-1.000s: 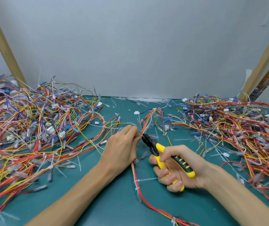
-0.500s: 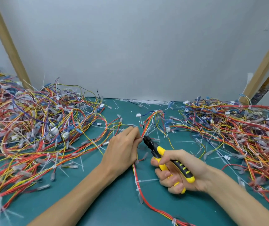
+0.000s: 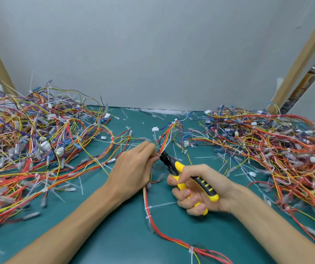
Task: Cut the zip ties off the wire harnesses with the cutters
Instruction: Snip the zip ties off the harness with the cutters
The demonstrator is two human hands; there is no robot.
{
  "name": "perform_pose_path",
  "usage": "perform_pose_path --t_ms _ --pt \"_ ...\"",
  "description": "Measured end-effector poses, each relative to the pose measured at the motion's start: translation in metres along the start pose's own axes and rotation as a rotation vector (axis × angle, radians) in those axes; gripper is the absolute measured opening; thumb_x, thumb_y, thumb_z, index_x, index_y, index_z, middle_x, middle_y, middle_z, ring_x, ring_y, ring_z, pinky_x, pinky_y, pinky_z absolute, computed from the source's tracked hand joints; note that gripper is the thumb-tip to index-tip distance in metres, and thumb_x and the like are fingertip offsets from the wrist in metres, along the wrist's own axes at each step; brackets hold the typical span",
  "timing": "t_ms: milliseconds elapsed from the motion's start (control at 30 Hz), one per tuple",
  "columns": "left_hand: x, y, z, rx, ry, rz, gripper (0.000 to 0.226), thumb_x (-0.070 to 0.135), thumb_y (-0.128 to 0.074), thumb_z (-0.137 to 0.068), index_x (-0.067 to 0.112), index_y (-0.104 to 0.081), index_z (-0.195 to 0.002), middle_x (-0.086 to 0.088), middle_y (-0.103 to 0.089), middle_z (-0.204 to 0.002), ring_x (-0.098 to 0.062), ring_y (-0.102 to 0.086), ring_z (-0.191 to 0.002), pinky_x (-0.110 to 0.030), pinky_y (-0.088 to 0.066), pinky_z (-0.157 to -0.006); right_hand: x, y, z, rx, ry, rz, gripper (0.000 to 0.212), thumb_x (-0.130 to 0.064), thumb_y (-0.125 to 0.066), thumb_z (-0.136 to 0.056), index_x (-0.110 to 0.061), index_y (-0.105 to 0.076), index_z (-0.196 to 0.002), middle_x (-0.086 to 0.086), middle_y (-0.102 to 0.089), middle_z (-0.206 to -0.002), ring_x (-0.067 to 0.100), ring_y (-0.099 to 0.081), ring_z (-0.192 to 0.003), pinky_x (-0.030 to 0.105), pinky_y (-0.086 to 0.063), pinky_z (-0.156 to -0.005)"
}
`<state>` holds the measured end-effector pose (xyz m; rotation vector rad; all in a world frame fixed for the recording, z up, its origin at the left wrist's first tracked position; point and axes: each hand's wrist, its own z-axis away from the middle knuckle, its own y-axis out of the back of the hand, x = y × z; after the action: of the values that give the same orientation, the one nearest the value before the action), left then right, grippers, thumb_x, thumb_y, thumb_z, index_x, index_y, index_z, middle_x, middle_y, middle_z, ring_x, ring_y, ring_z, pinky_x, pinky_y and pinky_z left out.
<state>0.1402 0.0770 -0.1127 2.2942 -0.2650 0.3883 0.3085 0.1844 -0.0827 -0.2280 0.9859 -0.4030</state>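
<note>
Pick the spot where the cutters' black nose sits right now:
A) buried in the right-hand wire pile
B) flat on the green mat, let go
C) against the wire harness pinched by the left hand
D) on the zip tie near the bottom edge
C: the right hand grips the yellow-handled cutters, and their black nose meets the wire harness just where the left hand pinches it.

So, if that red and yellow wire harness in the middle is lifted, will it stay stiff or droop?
Probably droops: the red and yellow wire harness lies in loose curves on the green mat. Likely light: the left hand merely pinches it. Its white zip ties might snag other wires.
</note>
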Motion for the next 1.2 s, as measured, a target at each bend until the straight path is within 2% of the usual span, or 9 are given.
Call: perform_pose_path --t_ms 233,333,600,733,1000,1200 --pt "0.0007 0.002 0.0001 -0.012 -0.034 0.035 0.011 0.01 -0.057 -0.09 0.009 -0.055 -0.079 0.002 -0.052 -0.076 -0.026 -0.051 -0.063 -0.04 -0.046 -0.055 0.0015 0.0001 -0.0016 0.001 0.011 0.0 0.013 -0.025 -0.06 -0.071 -0.021 -0.048 -0.075 -0.002 -0.029 -0.066 0.01 -0.026 -0.048 0.019 -0.028 -0.039" --pt "0.0003 0.0015 0.0005 -0.014 -0.025 0.045 0.011 0.008 -0.058 -0.089 0.008 -0.054 -0.079 0.002 -0.052 -0.077 -0.026 -0.051 -0.064 -0.04 -0.046 -0.056 0.0019 0.0006 -0.0011 0.009 0.008 0.022 0.014 -0.025 -0.06 -0.071 -0.021 -0.047 -0.073 -0.003 -0.029 -0.063 0.009 -0.024 -0.047 0.018 -0.027 -0.037" --pt "-0.0005 -0.0014 0.0014 0.026 0.029 0.05 0.015 0.006 -0.064 -0.089 0.011 -0.053 -0.079 0.012 -0.045 -0.076 -0.021 -0.049 -0.065 -0.036 -0.045 -0.059 0.0008 0.0027 -0.0023 -0.016 -0.006 -0.028 0.011 -0.024 -0.054 -0.074 -0.018 -0.047 -0.081 -0.001 -0.029 -0.065 0.011 -0.027 -0.048 0.019 -0.028 -0.038" --pt "0.0003 -0.0009 0.0017 0.034 0.06 0.066 0.016 0.008 -0.064 -0.088 0.013 -0.053 -0.078 0.015 -0.044 -0.075 -0.014 -0.047 -0.064 -0.033 -0.043 -0.059 0.0017 0.0016 -0.0022 -0.006 0.003 -0.011 0.017 -0.026 -0.059 -0.071 -0.019 -0.047 -0.079 -0.001 -0.029 -0.064 0.01 -0.027 -0.045 0.019 -0.027 -0.036" --pt "-0.002 -0.0019 0.0026 0.038 0.088 0.041 0.016 0.009 -0.065 -0.088 0.012 -0.053 -0.077 0.011 -0.048 -0.073 -0.018 -0.049 -0.065 -0.035 -0.044 -0.06 0.0017 0.0021 -0.003 -0.022 -0.012 -0.022 0.016 -0.028 -0.059 -0.072 -0.019 -0.048 -0.079 -0.002 -0.03 -0.064 0.009 -0.027 -0.046 0.018 -0.029 -0.036" --pt "-0.0038 -0.0038 0.0015 0.054 0.12 0.039 0.018 0.007 -0.066 -0.087 0.012 -0.052 -0.076 0.011 -0.047 -0.073 -0.017 -0.048 -0.066 -0.03 -0.04 -0.061 0.0033 0.003 -0.0056 -0.051 0.001 -0.045 0.016 -0.028 -0.06 -0.073 -0.018 -0.05 -0.081 0.001 -0.031 -0.066 0.011 -0.031 -0.047 0.02 -0.031 -0.037"
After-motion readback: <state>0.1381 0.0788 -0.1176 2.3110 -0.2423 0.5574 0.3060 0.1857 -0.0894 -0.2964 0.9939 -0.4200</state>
